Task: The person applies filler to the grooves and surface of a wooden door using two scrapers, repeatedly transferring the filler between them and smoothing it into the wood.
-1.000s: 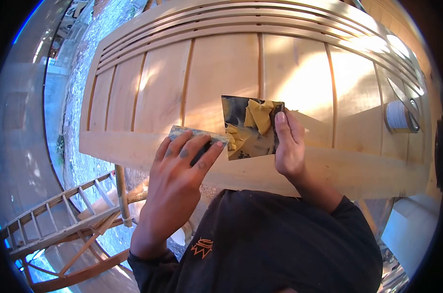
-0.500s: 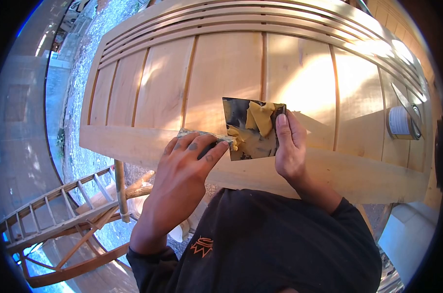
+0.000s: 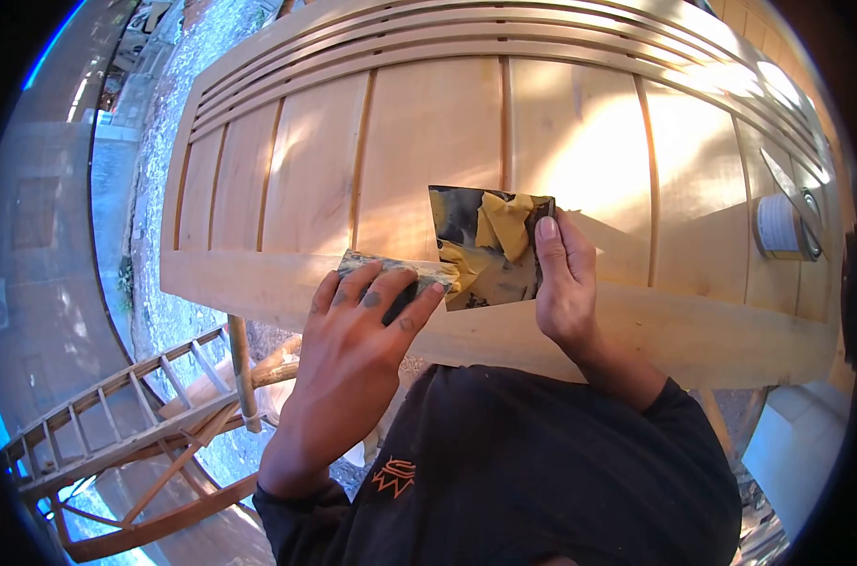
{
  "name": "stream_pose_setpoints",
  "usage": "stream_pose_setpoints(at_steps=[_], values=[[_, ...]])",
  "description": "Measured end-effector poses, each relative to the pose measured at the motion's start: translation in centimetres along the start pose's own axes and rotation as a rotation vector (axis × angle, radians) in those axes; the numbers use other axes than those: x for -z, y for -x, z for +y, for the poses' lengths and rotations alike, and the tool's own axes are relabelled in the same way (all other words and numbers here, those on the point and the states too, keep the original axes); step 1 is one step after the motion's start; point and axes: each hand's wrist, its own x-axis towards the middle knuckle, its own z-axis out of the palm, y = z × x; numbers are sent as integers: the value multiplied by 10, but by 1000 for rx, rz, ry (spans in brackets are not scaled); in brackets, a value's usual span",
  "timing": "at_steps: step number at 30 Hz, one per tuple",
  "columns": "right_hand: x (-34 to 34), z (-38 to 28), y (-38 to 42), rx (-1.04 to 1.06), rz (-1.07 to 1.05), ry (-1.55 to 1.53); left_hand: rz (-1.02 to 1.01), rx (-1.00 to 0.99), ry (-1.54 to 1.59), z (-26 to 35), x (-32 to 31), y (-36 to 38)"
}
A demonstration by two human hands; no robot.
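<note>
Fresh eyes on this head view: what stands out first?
Most likely the dark plate smeared with yellow paste, gripped at its edge by the right hand in mid-view. Close to its left edge, the left hand holds a flat, stained scraper. Next, the bright sunlight patch on the wooden panel and the can at far right.

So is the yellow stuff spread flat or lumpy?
Both: the yellow stuff sits in thick lumps on the plate, with a thinner smear below them.

Yellow paste on smeared black plate; orange-marked black shirt.
</note>
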Motion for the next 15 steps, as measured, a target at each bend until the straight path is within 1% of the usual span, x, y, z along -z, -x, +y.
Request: stream_pose_setpoints(at_steps=[7,9,11,13,15], values=[[0,-4,-1,-9,12,-5,7,-7,12,0,-4,-4],[3,0,0,85,15,147,-10,2,66,-2,-8,-6],[5,3,1,67,4,180,-43,1,98,-4,-12,-7],[5,5,1,-62,-21,94,-93,-10,110,-6,-13,-7],[6,12,3,-65,-15,88,-126,-20,96,-7,-13,-7]])
